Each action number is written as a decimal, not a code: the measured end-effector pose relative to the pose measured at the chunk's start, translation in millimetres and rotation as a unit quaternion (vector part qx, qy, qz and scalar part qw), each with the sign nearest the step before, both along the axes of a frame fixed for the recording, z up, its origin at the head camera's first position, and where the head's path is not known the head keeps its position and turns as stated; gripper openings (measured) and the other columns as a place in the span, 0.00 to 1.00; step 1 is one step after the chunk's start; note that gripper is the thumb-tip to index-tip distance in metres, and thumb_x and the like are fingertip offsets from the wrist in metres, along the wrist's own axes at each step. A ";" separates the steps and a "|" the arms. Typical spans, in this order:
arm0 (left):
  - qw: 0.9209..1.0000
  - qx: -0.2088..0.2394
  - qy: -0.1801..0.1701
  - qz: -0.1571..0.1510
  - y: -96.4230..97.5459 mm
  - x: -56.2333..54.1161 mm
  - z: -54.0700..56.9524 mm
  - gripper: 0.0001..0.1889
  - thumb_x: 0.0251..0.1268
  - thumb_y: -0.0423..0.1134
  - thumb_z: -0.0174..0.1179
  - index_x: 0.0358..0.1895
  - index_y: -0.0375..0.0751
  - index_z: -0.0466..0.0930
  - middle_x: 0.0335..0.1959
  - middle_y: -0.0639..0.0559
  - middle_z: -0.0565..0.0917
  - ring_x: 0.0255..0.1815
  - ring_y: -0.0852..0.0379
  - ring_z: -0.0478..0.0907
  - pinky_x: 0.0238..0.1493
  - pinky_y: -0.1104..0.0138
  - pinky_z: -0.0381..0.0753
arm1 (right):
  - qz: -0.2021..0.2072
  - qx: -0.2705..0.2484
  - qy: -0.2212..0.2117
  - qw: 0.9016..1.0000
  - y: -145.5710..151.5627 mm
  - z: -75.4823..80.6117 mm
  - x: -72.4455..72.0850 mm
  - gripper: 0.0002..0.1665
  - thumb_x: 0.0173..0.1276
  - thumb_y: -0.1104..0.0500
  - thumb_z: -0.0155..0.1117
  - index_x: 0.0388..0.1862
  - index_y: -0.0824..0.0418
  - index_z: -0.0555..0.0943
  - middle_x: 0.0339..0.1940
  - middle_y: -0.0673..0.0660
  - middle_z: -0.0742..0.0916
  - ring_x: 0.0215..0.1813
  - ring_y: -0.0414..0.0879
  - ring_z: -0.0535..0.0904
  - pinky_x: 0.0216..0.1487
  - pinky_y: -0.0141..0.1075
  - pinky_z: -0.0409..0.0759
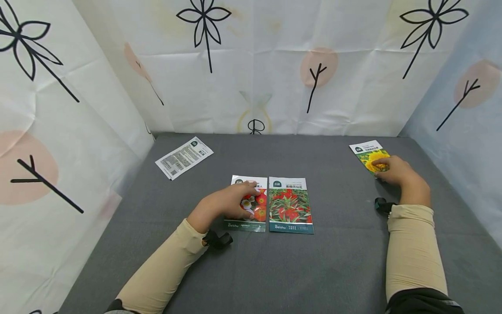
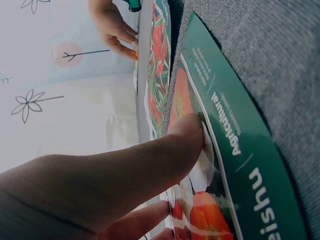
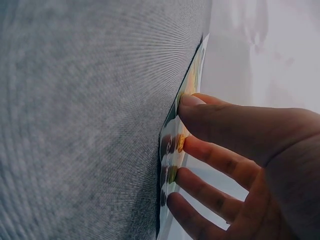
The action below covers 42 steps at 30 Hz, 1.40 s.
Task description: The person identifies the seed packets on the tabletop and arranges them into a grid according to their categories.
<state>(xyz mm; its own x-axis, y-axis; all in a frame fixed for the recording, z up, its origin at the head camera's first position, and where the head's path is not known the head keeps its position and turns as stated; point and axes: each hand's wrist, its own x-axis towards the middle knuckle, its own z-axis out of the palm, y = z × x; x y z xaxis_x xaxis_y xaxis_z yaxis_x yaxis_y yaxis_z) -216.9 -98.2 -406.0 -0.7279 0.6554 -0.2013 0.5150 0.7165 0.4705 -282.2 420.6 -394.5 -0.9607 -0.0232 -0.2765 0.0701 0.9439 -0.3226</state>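
In the head view, my left hand (image 1: 229, 201) rests on a seed packet with red and white flowers (image 1: 260, 213) lying near the table's middle. Its thumb (image 2: 187, 132) presses the printed face in the left wrist view, the other fingers touching farther over. Close beside lies a second seed packet with red flowers and green leaves (image 1: 291, 205). At the far right, my right hand (image 1: 401, 174) touches a seed packet with yellow flowers (image 1: 366, 158). The right wrist view shows that hand's thumb and spread fingertips against the packet's face, its lower part partly hidden in the head view.
Another packet (image 1: 184, 158) lies at the back left, its printed text and barcode side up. A grey cloth covers the table (image 1: 306, 270). White patterned sheets (image 1: 274, 87) hang behind and at both sides.
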 end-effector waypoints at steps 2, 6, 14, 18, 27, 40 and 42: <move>1.000 -0.001 -0.002 0.003 0.4 -0.2 -0.1 0.35 0.66 0.42 0.75 0.75 0.40 0.75 0.86 0.40 0.61 0.87 0.38 0.57 0.83 0.45 0.64 | 0.000 -0.001 0.002 1.000 -0.3 0.5 0.1 0.33 0.78 0.56 0.61 0.74 0.73 0.69 0.75 0.87 0.62 0.74 0.87 0.55 0.72 0.78 0.57; 1.000 -0.004 -0.006 0.006 0.5 0.2 0.6 0.36 0.66 0.42 0.75 0.76 0.41 0.75 0.86 0.42 0.61 0.87 0.39 0.57 0.83 0.46 0.64 | 0.000 -0.003 0.003 1.000 -1.0 1.4 0.6 0.33 0.77 0.56 0.62 0.74 0.73 0.70 0.74 0.87 0.63 0.73 0.86 0.56 0.72 0.77 0.58; 1.000 -0.005 -0.001 0.004 0.5 0.2 0.3 0.35 0.66 0.42 0.75 0.75 0.41 0.76 0.86 0.41 0.61 0.87 0.39 0.56 0.83 0.46 0.63 | -0.005 -0.011 0.004 1.000 -2.4 1.6 0.7 0.32 0.76 0.58 0.63 0.73 0.74 0.71 0.75 0.87 0.63 0.74 0.85 0.57 0.72 0.76 0.59; 1.000 0.000 0.004 -0.002 0.4 -0.3 0.5 0.35 0.66 0.43 0.76 0.75 0.40 0.76 0.85 0.39 0.62 0.87 0.39 0.57 0.83 0.46 0.63 | -0.007 -0.019 0.002 1.000 -3.0 2.3 1.3 0.32 0.77 0.58 0.63 0.73 0.74 0.71 0.75 0.87 0.62 0.73 0.84 0.58 0.72 0.76 0.59; 1.000 -0.003 0.003 0.003 0.9 0.4 1.6 0.35 0.66 0.44 0.76 0.75 0.40 0.76 0.85 0.40 0.62 0.87 0.40 0.57 0.83 0.45 0.64 | -0.001 -0.022 0.002 1.000 -5.2 4.3 2.6 0.31 0.76 0.59 0.64 0.71 0.75 0.72 0.74 0.87 0.64 0.72 0.83 0.60 0.72 0.75 0.60; 1.000 0.001 0.002 0.001 -0.1 0.5 0.6 0.35 0.66 0.43 0.75 0.75 0.39 0.76 0.85 0.40 0.63 0.87 0.40 0.56 0.83 0.46 0.63 | -0.007 -0.026 -0.013 1.000 -5.4 3.0 1.8 0.33 0.76 0.57 0.64 0.72 0.74 0.70 0.75 0.87 0.62 0.72 0.82 0.59 0.72 0.76 0.59; 1.000 0.003 0.002 0.000 -0.2 0.4 0.5 0.35 0.66 0.42 0.75 0.75 0.39 0.76 0.85 0.40 0.62 0.87 0.40 0.56 0.83 0.46 0.64 | -0.009 -0.026 -0.016 0.999 -5.3 2.6 1.5 0.34 0.77 0.56 0.64 0.73 0.74 0.69 0.75 0.87 0.62 0.72 0.82 0.59 0.72 0.76 0.59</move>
<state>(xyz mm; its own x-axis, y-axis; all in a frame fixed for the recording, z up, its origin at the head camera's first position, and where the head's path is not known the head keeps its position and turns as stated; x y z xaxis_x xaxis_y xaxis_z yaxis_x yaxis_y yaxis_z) -216.5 -98.4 -405.5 -0.7289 0.6563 -0.1947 0.5171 0.7142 0.4717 -280.7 415.3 -391.9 -0.9517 -0.0208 -0.3062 0.0982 0.9246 -0.3681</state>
